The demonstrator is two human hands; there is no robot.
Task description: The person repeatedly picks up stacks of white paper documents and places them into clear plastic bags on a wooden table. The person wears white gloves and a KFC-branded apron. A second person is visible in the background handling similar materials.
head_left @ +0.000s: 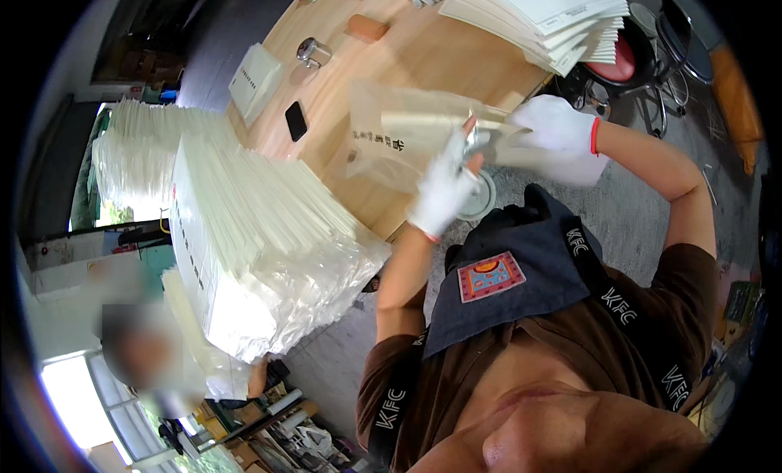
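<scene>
A clear plastic bag (379, 159) with dark printing stretches over the table's near edge, a flat cream piece showing through it. My left hand (440, 188), in a white glove with thumb and forefinger tips bare, pinches the bag near its middle. At the bag's right end, my right hand (554, 124), in a white glove with a red cuff, is closed on its edge. Its fingertips are partly hidden, and the bag's lower right part is smeared by motion. Below the bag, near my left wrist, shows a round grey-green disc (479, 198), partly covered.
Left of me rises a tall stack of plastic-wrapped white folders (269, 237), with another stack (155, 147) behind. On the wooden table (423, 53) are a phone (296, 121), a metal mug (313, 52) and white folders (546, 17). A person (151, 351) stands at lower left; a stool (615, 61) is right.
</scene>
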